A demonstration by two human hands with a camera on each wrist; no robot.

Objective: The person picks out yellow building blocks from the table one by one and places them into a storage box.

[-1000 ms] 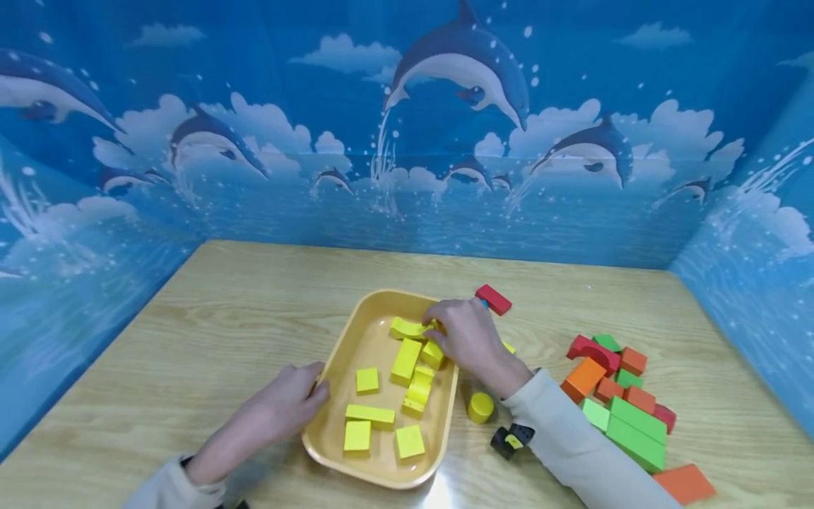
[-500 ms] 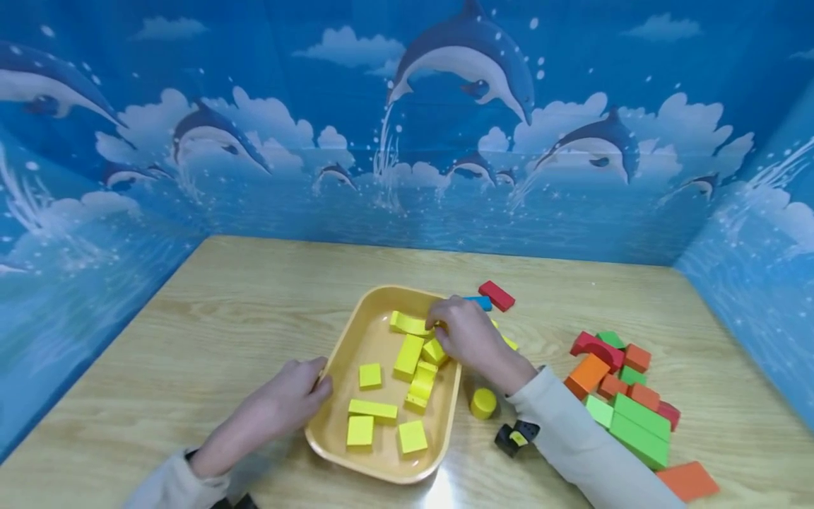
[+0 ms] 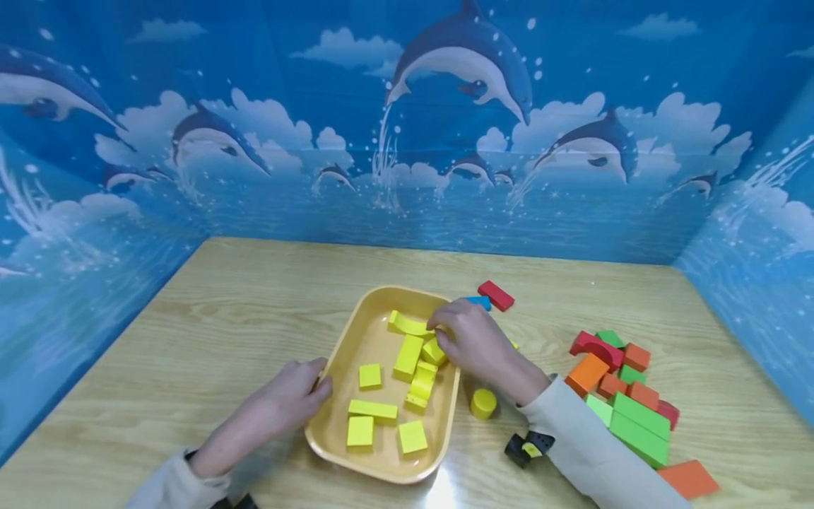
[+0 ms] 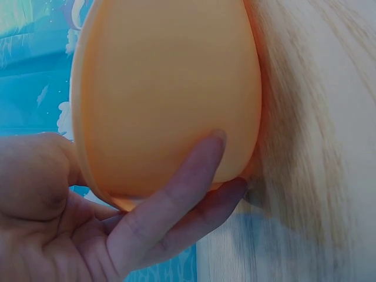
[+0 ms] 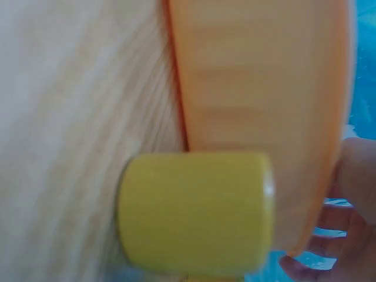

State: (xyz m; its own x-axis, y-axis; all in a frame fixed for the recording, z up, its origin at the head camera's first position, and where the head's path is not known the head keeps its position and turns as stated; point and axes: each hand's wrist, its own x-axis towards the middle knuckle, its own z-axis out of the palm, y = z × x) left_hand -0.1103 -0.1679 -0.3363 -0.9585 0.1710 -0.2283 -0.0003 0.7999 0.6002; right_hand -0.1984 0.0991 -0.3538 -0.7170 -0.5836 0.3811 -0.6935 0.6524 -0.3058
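Note:
In the head view, my left hand [image 3: 289, 396] grips the left rim of a tan tray [image 3: 321, 452]; the left wrist view shows fingers along the tray's outer wall. Several yellow blocks lie inside, among them a shallow curved block [image 3: 407, 324], a rectangular block [image 3: 408, 357] and an arch block [image 3: 422, 387]. My right hand [image 3: 473, 336] reaches over the far right rim. Its fingertips are right at the curved block's right end and a yellow cube [image 3: 433, 351]; I cannot tell whether they pinch anything. A yellow cylinder [image 5: 197, 214] stands beside the tray.
Right of the tray lies a pile of red, orange and green blocks, with a long green block [image 3: 639, 435] in it. A red block [image 3: 496, 295] and a blue block [image 3: 480, 302] lie behind my right hand. A dolphin-print curtain [image 3: 407, 205] encloses the table.
My right wrist and sleeve have shifted slightly right and down, covering more of the yellow pieces behind the hand. The fingertips stay near the curved block. The left hand keeps its hold.

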